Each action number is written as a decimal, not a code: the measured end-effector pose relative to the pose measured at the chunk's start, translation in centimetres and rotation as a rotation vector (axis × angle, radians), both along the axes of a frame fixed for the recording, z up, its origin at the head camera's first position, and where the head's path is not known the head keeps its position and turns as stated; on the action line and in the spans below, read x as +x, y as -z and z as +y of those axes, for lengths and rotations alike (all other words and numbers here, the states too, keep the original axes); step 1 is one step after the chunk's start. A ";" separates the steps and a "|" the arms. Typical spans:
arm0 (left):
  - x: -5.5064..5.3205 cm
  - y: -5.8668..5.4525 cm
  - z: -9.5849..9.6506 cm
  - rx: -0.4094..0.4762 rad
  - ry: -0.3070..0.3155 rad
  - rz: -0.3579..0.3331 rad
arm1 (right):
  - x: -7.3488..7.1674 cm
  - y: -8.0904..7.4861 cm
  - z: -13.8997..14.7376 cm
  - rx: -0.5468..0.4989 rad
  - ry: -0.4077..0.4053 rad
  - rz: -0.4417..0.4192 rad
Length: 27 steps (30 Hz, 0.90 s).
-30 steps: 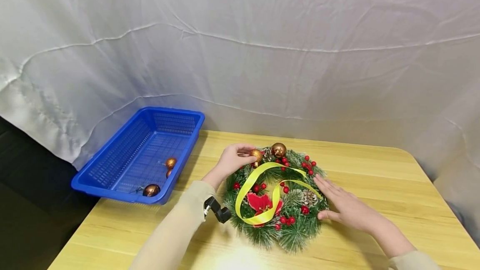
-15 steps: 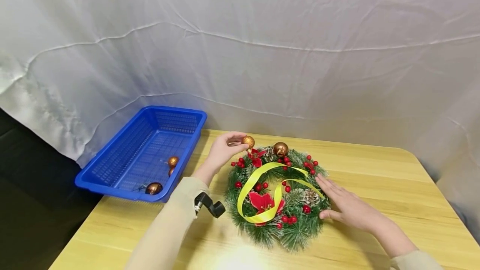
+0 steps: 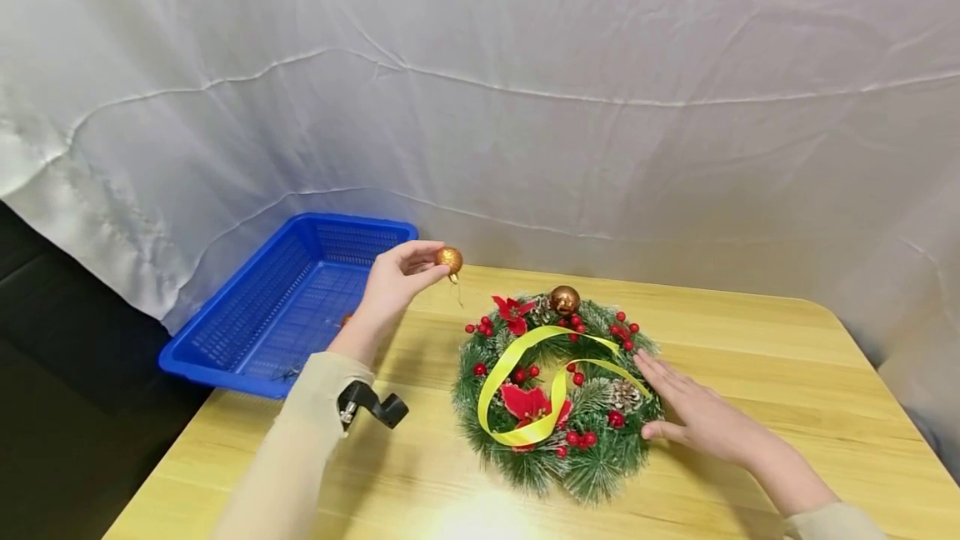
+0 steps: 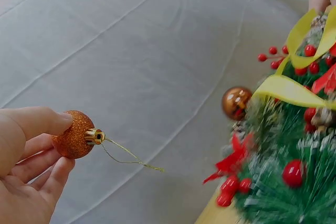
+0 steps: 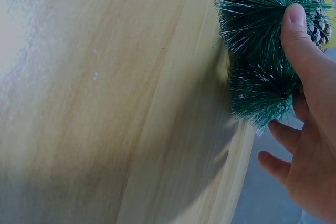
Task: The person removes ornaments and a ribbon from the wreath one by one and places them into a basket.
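My left hand [image 3: 390, 283] pinches a small orange-gold glitter bauble [image 3: 448, 260] between thumb and fingers, up in the air between the basket and the wreath. In the left wrist view the bauble [image 4: 74, 139] shows its gold cap, with a thin loop of string [image 4: 128, 158] hanging free. The green Christmas wreath [image 3: 600, 471] lies on the table, with red berries, red flowers and pine cones. A shiny copper bauble [image 3: 565, 300] sits at its far edge. My right hand [image 3: 701, 413] rests against the wreath's right side, fingers fairly straight, thumb [image 5: 296, 30] touching the needles.
A yellow ribbon [image 3: 491, 390] lies loosely curled over the wreath. To the left stands a blue plastic basket [image 3: 225, 377], partly hidden by my left arm, with a bit of a bauble visible inside. A grey curtain [image 3: 525, 148] hangs behind the wooden table [image 3: 757, 340].
My left hand has lifted the glitter bauble away from the wreath's upper left and carried it left, towards the basket. My right hand stays at the wreath's right side.
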<state>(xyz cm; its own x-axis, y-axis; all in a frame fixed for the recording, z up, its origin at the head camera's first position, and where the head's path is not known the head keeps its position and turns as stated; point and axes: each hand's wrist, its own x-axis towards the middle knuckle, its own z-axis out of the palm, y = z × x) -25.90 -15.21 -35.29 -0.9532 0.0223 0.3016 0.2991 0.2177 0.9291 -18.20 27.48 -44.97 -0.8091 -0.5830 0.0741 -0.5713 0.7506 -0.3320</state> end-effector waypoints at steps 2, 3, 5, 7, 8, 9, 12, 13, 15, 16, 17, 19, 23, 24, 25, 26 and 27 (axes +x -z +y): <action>0.2 -0.1 -1.0 0.014 -0.013 0.005 | 0.0 0.0 0.0 0.004 0.001 0.002; 0.2 0.0 -1.6 0.014 -0.023 0.008 | 0.0 0.0 -0.1 0.005 0.002 0.003; 0.5 0.0 -2.6 0.023 -0.039 0.013 | 0.1 -0.1 -0.1 0.009 0.002 0.005; 0.9 0.0 -3.6 0.016 -0.062 0.004 | 0.2 -0.1 -0.2 0.011 0.002 0.004; 1.1 0.0 -4.1 0.009 -0.072 0.001 | 0.2 -0.1 -0.2 0.010 0.002 0.003; 1.3 0.0 -4.6 0.002 -0.083 -0.007 | 0.2 -0.1 -0.2 0.008 0.002 0.001; 1.8 -0.1 -6.0 -0.030 -0.121 -0.025 | 0.2 -0.2 -0.1 0.004 0.006 -0.001; 2.0 -0.1 -6.4 -0.039 -0.130 -0.027 | 0.2 -0.2 -0.1 0.003 0.006 0.000; 2.4 0.0 -7.3 -0.054 -0.143 -0.028 | 0.2 -0.1 -0.1 0.002 0.006 0.002; 2.6 0.0 -7.6 -0.058 -0.150 -0.027 | 0.2 -0.1 -0.1 0.002 0.005 0.005; 2.8 0.0 -8.0 -0.060 -0.155 -0.028 | 0.2 -0.1 -0.1 0.003 0.003 0.009; 3.3 0.2 -8.7 -0.061 -0.161 -0.035 | 0.2 -0.1 -0.1 0.006 0.000 0.013; 4.0 0.5 -10.1 -0.072 -0.180 -0.051 | 0.2 0.0 -0.1 0.008 0.001 0.013; 4.2 0.5 -10.4 -0.075 -0.184 -0.053 | 0.2 0.1 -0.1 0.008 0.003 0.010; 4.3 0.6 -10.7 -0.081 -0.190 -0.054 | 0.2 0.1 -0.1 0.006 0.004 0.007; 4.5 0.6 -11.0 -0.085 -0.198 -0.052 | 0.2 0.1 -0.1 0.006 0.006 0.005; 4.6 0.6 -11.3 -0.092 -0.207 -0.051 | 0.2 0.1 0.0 0.004 0.008 0.004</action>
